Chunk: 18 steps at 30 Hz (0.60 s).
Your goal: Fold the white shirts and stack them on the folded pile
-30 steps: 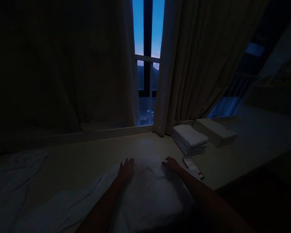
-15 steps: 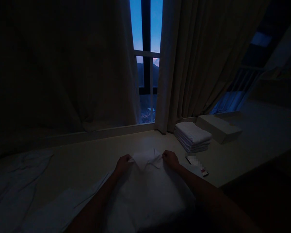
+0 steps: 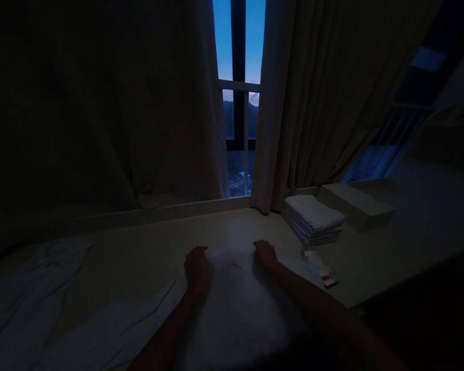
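Observation:
A white garment [image 3: 242, 304] lies spread over the pale ledge, its far edge lying between my two hands. My left hand [image 3: 198, 265] is closed at the garment's far left corner, with the thumb side toward the window. Opposite it, my right hand [image 3: 265, 256] has its fingers curled together on the far right corner. The dim light hides exactly how much fabric each hand pinches. More white cloth [image 3: 112, 322] extends to the left, partly covered by my left forearm.
A folded white stack [image 3: 313, 216] and a pale box [image 3: 358, 206] stand at the back right. A phone-like object [image 3: 328, 278], partly blurred out, lies beyond my right forearm. Another white cloth [image 3: 34, 288] lies at far left. Curtains [image 3: 305, 103] hang behind the ledge [image 3: 382, 257].
The raised fold at the garment's far edge has come down flat. My hands have turned and lowered onto its corners. The view has shifted slightly left.

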Tool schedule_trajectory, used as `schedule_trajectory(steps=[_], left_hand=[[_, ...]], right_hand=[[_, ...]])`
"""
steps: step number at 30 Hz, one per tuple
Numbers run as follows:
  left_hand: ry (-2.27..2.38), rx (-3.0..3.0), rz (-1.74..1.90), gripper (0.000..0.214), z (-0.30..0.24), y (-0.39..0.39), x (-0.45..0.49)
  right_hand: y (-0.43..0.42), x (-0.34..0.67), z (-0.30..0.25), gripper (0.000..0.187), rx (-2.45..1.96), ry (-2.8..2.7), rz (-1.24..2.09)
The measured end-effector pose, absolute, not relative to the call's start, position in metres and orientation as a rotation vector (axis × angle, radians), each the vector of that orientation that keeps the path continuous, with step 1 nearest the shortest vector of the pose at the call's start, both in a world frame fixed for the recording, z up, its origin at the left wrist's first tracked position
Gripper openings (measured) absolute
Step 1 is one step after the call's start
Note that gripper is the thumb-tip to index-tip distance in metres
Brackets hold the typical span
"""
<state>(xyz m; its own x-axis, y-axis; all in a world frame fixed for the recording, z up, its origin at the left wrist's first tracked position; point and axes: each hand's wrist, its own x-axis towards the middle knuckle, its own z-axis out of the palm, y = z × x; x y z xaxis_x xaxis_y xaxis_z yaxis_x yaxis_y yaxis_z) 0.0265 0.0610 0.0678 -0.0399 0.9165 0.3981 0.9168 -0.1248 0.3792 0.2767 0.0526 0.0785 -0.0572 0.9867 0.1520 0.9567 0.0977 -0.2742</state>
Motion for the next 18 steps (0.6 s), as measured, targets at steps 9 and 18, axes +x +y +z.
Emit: schedule_trajectory(steps=[9,18], left_hand=[[-1.580,-2.543,-0.636,0.045,0.002,0.028,0.081],[-1.848,-2.329,-0.641,0.050,-0.012,0.030,0.080]], right_hand=[[0.022,0.238,0.016,0.044,-1.675,-2.289,0.087],[0.023,0.229,0.000,0.046,-1.676,-2.192,0.018]])
